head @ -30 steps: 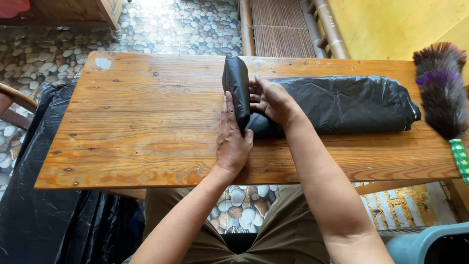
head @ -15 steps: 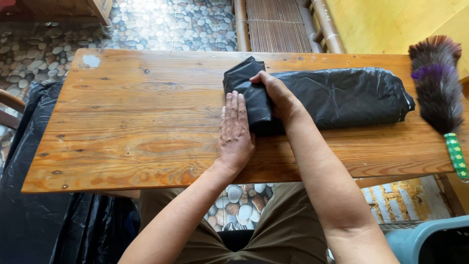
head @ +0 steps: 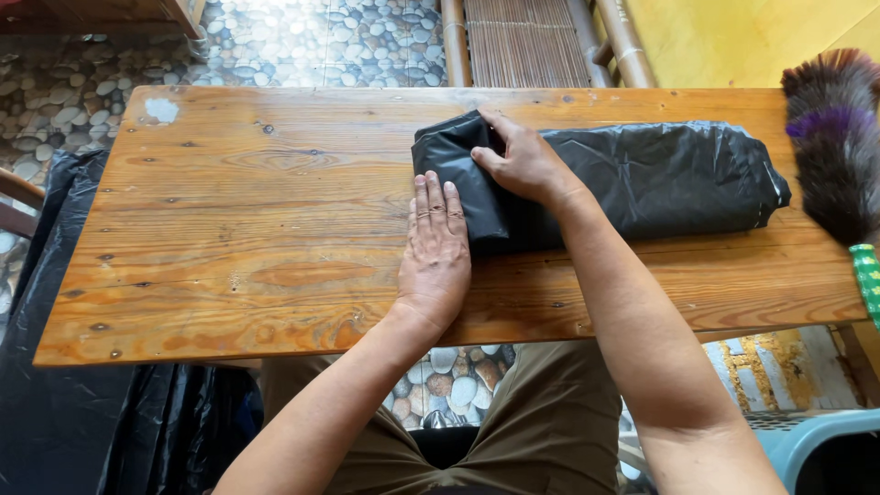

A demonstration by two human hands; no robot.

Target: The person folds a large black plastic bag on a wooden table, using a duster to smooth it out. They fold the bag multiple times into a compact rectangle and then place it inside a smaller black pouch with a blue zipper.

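**Black bag partly folded on the tabletop**

The black plastic bag [head: 642, 179] lay lengthwise across the far half of the wooden tabletop [head: 257, 229]. Its left end had been turned over onto itself; the long right stretch remained flat and unfolded. The right hand [head: 527, 165] pressed down on the folded end, fingers spread, clasping nothing. The left hand [head: 438, 252] lay flat and open on the wood, fingertips touching the fold's edge. A feather duster [head: 834, 137] rested at the right edge. No container showed any contents.

Wooden table [head: 229, 229], folded black plastic bag [head: 660, 179], feather duster [head: 834, 137]
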